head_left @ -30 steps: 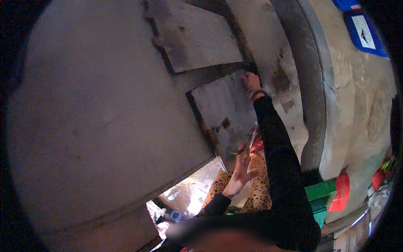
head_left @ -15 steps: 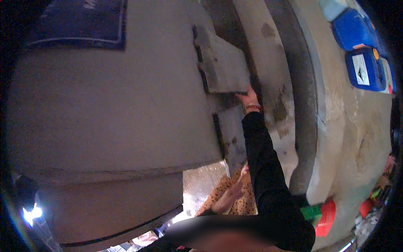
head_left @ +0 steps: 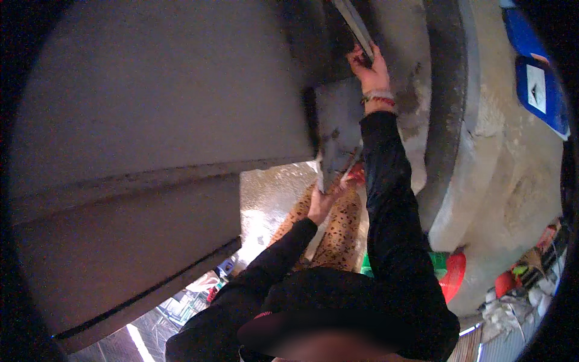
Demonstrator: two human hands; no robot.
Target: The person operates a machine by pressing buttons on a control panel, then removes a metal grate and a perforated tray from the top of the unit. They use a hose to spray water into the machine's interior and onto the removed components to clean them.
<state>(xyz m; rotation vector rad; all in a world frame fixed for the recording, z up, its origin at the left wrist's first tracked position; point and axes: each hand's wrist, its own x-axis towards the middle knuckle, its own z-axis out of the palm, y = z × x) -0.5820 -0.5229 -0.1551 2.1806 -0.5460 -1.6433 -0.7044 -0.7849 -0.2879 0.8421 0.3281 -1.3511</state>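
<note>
A flat grey metal sheet stands upright in front of me, with dark stains near its lower part. My right hand, with bracelets on the wrist, reaches up and grips the sheet's top edge beside a slanting grey metal strip. My left hand is lower down, closed on the sheet's bottom corner. Both sleeves are black. Leopard-patterned trousers show below the sheet.
A large grey panel fills the left half. A rounded concrete wall curves down the right, with blue containers on it. Red and green plastic items lie at the lower right, and wet floor shows in the middle.
The view has swung, so the big grey panel now fills more of the picture. My left hand has risen and closed on the sheet's bottom corner. My right hand stays on the top edge.
</note>
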